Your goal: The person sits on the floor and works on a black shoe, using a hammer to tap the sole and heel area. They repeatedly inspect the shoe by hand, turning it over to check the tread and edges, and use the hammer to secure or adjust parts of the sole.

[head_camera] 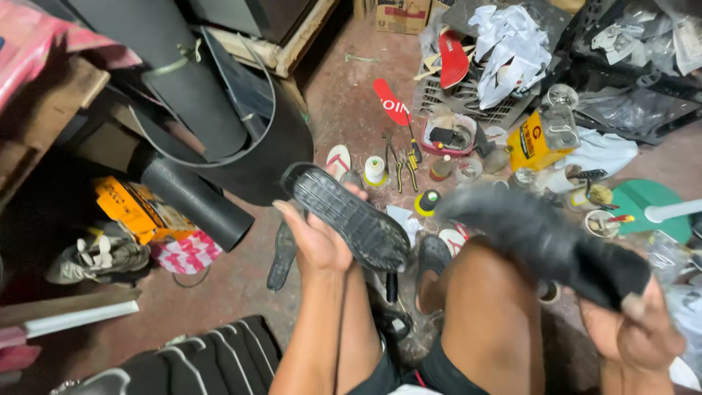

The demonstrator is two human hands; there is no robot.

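- Black rubber, ridged with tread: the shoe sole (349, 213) is held up over the person's knee (490, 292), gripped from beneath by the left hand (316, 238).
- The sole's heel end hides the fingertips.
- Right of the knee, the right hand (638, 329) clutches a dark strip (545, 238); motion blur makes its material unreadable.
- Beyond the knee, tools and thread spools (375, 170) litter the floor (234, 285), small and partly covered.

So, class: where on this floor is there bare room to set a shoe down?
Bare reddish floor lies between the black rubber roll, the worn grey shoe and the left hand. Ahead, around the yellow can and thread spools, it is crowded.
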